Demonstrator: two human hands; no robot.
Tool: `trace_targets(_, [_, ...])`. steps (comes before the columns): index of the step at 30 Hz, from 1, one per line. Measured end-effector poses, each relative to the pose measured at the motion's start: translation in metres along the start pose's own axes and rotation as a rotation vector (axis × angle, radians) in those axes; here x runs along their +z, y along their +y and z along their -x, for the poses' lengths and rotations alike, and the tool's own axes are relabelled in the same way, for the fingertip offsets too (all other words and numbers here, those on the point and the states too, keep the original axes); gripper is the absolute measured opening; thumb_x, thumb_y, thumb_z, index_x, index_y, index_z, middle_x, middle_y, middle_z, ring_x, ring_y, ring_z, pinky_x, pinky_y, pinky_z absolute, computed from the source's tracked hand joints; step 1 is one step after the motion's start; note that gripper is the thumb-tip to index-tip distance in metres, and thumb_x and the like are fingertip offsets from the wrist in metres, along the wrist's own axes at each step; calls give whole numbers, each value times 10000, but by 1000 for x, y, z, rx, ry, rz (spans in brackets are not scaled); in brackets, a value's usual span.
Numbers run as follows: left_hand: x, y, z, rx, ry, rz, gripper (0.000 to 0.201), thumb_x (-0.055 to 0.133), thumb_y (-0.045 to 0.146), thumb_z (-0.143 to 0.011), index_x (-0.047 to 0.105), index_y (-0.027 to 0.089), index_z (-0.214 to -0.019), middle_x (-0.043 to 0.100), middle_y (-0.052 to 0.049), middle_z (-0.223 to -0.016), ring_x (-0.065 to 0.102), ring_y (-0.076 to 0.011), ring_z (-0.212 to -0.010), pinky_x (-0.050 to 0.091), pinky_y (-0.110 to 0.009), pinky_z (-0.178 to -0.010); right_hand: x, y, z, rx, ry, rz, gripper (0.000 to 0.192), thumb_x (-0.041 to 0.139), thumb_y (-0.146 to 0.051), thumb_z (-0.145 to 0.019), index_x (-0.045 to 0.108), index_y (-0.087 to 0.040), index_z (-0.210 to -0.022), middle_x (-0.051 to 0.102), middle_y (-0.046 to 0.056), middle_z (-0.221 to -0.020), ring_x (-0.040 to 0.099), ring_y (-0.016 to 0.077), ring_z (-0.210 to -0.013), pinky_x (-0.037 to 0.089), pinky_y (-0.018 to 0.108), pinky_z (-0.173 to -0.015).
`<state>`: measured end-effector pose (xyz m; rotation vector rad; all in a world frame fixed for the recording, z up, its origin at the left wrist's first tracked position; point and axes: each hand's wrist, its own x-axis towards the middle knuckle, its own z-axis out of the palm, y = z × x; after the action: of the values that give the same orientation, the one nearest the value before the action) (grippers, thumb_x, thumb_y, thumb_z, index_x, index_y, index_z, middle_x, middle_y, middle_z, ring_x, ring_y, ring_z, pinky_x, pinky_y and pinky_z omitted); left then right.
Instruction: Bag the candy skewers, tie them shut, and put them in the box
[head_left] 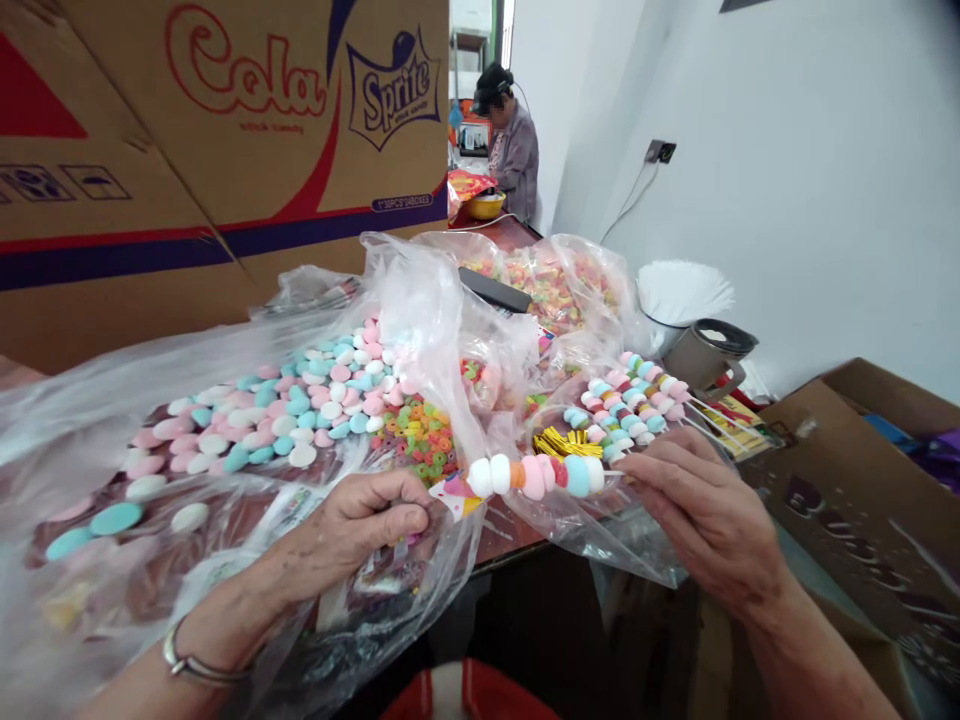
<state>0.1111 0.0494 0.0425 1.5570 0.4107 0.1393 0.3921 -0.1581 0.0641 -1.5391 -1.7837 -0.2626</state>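
Centrally, held level above the near edge of the bench [517, 540]: a candy skewer [536, 476] threaded with white, orange, pink and blue pieces. Pinched at its right end by the fingers of the right hand [701, 520], closed on the bare stick. Left hand [367, 520] curled shut at the skewer's left tip, fingertips together on a small colourful paper piece [455, 494] there; a metal bangle [196, 665] on that wrist.

Spread under and behind the left hand: a clear plastic bag [247, 420] of flat round pink, white and blue candies, with a heap of small ring-shaped gummies [421, 435] just beside it. Behind the skewer, in another clear bag: a pile of finished skewers [630, 405] and a bundle of gold twist ties [564, 442]. Further back, more bags of sugared gummies [551, 285], a stack of white paper pieces [684, 290] and a grey lidded container [709, 352].

Looming at upper left: a large cardboard box [225, 150] printed with Cola and Sprite. At lower right, an open carton [870, 500]. Far behind, another person [514, 140] standing at a separate table.
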Motion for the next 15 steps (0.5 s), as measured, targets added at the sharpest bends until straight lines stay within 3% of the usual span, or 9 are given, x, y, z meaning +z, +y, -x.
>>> trace_targets(7, [-4, 1, 0, -34, -58, -31, 279, 610, 378, -903, 625, 157, -734, 629, 21, -672, 494, -76, -581, 350, -173, -525, 0, 4, 0, -76, -43, -14, 222, 554, -63, -893, 662, -155, -1064, 687, 64, -833, 528, 192, -790, 449, 347, -771])
trace_targets(15, [0, 8, -5, -174, -181, -118, 259, 645, 404, -871, 628, 155, -800, 590, 31, -643, 456, -85, -578, 335, -185, -534, 5, 0, -9, -124, -152, -89, 162, 535, -87, -915, 654, -158, -1000, 670, 51, -808, 532, 179, -772, 439, 342, -749])
